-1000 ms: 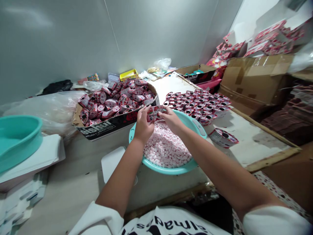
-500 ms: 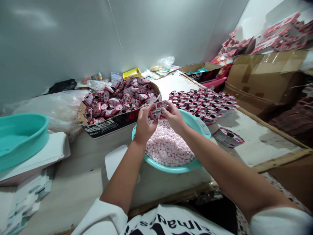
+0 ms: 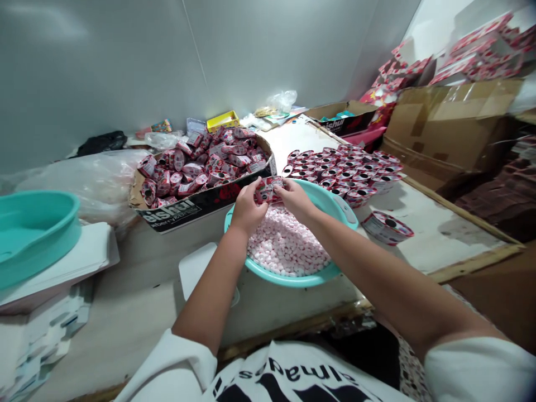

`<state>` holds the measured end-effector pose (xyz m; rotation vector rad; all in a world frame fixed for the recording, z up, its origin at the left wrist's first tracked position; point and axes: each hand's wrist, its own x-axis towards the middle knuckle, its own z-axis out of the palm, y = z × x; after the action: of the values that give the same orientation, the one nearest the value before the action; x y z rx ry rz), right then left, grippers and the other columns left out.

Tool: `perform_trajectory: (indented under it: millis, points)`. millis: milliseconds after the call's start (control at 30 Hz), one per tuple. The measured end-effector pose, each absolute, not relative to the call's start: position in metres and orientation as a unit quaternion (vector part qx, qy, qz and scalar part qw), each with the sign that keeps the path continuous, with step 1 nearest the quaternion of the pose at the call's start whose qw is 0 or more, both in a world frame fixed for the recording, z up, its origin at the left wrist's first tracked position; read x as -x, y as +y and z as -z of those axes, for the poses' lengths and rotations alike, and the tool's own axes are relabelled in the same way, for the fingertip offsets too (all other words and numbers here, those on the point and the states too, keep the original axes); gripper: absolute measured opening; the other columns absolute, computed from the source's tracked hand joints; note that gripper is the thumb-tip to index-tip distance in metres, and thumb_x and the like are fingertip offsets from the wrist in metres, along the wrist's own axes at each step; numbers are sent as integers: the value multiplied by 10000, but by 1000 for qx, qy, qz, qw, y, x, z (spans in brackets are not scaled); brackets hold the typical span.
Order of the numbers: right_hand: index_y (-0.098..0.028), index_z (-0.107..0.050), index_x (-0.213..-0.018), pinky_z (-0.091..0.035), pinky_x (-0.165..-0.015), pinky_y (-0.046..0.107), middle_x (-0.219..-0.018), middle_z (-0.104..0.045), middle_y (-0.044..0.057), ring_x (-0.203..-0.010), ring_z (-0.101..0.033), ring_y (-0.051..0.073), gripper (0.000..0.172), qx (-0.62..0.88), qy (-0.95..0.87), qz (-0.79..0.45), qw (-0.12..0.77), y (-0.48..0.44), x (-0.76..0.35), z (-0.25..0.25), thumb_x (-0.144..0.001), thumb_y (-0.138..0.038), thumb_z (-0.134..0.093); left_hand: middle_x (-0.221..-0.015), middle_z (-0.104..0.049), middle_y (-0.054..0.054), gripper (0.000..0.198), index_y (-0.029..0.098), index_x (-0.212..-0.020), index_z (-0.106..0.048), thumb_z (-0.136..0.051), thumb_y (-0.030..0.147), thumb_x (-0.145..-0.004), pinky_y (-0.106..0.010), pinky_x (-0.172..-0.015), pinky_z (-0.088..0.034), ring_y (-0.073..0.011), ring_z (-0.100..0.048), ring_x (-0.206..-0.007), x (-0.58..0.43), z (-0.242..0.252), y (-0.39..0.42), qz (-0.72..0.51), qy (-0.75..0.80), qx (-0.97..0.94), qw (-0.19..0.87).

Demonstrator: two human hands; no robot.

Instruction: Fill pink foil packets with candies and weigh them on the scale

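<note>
Both my hands are closed on one small red printed packet (image 3: 268,190), held above the turquoise basin (image 3: 288,280). My left hand (image 3: 248,207) grips its left end, and my right hand (image 3: 296,196) pinches its right end. Small pale pink and white candies (image 3: 288,245) fill much of the basin below. Behind my left hand, a cardboard tray (image 3: 180,219) is heaped with red and pink packets (image 3: 196,167). Rows of open packets with dark round holes (image 3: 343,170) stand to the right of the basin, and a single one (image 3: 387,228) lies apart nearer me.
Another turquoise basin (image 3: 37,234) rests on white sheets at the left. A white lid-like piece (image 3: 196,268) lies beside my left forearm. Large cardboard boxes (image 3: 448,128) are at the right. Behind the packets are a yellow box (image 3: 223,120) and plastic bags (image 3: 282,101).
The view has shifted slightly. The packet between my hands has tilted and its face has turned a little; both hands still hold it.
</note>
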<state>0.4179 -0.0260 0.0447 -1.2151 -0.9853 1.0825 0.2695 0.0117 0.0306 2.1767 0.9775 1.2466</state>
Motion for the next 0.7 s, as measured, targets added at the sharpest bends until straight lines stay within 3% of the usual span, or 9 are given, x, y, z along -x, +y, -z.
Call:
perform_trajectory:
  millis: [100,267,400,533,700]
  points:
    - [-154,-506,-1155,-592,-670,239,-993,-654,55,-752,-655,104,229,533,-421,-460,572,-26,-417,-44,-953,-262,-496,-1271,-672,-139,674,140,-1396,-567,-704,76,-739,-354,-1057,-525,-243,-653,-1157,-270,-31,12,-438,361,-790,233]
    - [-134,-503,-1143,-497,-483,187,-805,-637,25,-533,-557,76,232,580,-439,-454,514,-24,-416,-36,-951,-247,-567,-1282,-685,-175,697,100,-1395,-563,-748,131,-723,-387,-1043,-540,-276,-676,-1143,-269,-32,10,-374,421,-773,290]
    - [-122,-548,-1119,-496,-462,225,-781,-651,42,-491,-558,101,228,587,-466,-457,479,-25,-415,-38,-957,-278,-585,-1307,-670,-182,672,100,-1368,-591,-731,103,-710,-393,-1058,-531,-285,-669,-1162,-267,-34,10,-381,432,-770,273]
    - [-144,-543,-1181,-464,-473,176,-815,-655,24,-515,-548,71,259,597,-474,-391,516,-29,-416,-45,-968,-288,-572,-1315,-659,-152,723,130,-1428,-544,-693,67,-723,-374,-1090,-506,-272,-636,-1206,-267,-35,13,-412,382,-797,222]
    - [-133,-568,-1129,-476,-490,166,-785,-653,29,-526,-549,70,251,608,-461,-382,521,-29,-419,-42,-960,-318,-579,-1286,-641,-190,722,62,-1478,-485,-603,61,-766,-406,-1049,-518,-280,-640,-1133,-268,-33,16,-382,353,-831,197]
